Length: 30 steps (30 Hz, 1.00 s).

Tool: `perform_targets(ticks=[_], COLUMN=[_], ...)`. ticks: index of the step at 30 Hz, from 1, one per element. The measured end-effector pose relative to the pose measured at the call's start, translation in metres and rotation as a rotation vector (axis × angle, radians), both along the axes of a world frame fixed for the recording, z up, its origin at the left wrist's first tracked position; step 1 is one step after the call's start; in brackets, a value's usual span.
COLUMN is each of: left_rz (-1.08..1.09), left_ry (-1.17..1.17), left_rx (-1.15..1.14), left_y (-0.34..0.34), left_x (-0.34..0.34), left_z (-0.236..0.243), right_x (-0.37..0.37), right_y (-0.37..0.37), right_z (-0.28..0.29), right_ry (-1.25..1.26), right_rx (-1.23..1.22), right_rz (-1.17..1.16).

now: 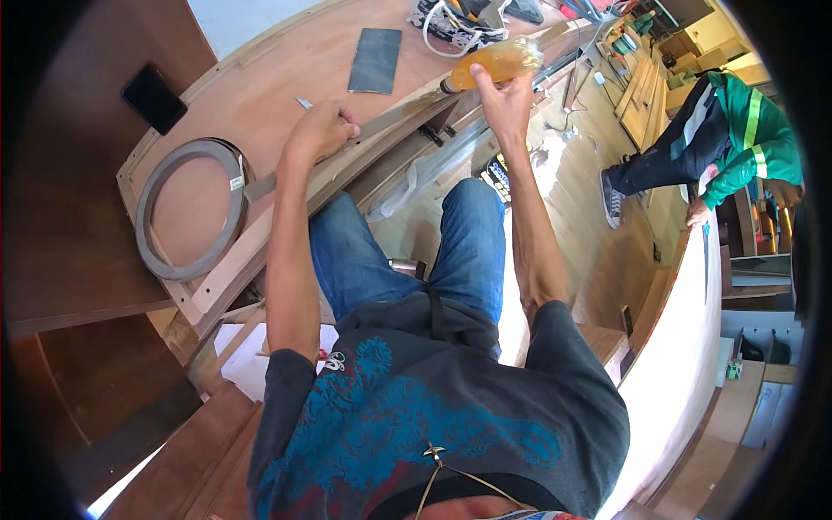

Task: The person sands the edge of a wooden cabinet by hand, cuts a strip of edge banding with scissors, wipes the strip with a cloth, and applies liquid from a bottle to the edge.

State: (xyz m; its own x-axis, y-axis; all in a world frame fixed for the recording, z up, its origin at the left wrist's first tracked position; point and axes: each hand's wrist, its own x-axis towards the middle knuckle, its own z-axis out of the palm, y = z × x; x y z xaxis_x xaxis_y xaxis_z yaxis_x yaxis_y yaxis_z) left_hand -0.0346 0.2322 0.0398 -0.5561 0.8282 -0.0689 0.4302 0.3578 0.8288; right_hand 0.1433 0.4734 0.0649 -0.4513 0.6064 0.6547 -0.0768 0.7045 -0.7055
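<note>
Head view: the right hand (505,97) grips a tilted amber plastic bottle (496,62) over a long wooden strip (381,130); the left hand (322,130), fisted, pinches a thin tool. Overpouring could flood the worktop (286,78).

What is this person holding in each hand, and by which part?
The right hand grips a clear bottle of amber liquid around its rear end, nozzle toward the wooden strip. The left hand is closed on a thin metal tool, only its tip showing.
</note>
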Motion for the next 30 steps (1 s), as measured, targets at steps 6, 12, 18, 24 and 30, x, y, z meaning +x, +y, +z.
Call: perform_targets(ticks=[6,12,18,24,30], left_rz=[0.012,0.044,0.075,0.068,0.058], left_ry=[0.123,0.082,0.021,0.055,0.063], left_rx=[-0.034,-0.037,-0.04,0.091,0.0], left_y=[0.034,0.038,0.039,0.036,0.04], left_x=[0.011,0.013,0.014,0.009,0.011], left_z=[-0.002,-0.007,-0.004,-0.025,-0.011], right_x=[-0.011,-0.02,-0.022,-0.029,-0.03], right_y=[-0.039,-0.069,-0.052,-0.076,-0.055], right_z=[0.008,0.003,0.014,0.013,0.01], right_ry=[-0.014,-0.242,-0.303,-0.334,-0.3], right_rx=[-0.023,0.072,0.138,0.187,0.179], right_rz=[0.053,0.01,-0.028,0.057,-0.033])
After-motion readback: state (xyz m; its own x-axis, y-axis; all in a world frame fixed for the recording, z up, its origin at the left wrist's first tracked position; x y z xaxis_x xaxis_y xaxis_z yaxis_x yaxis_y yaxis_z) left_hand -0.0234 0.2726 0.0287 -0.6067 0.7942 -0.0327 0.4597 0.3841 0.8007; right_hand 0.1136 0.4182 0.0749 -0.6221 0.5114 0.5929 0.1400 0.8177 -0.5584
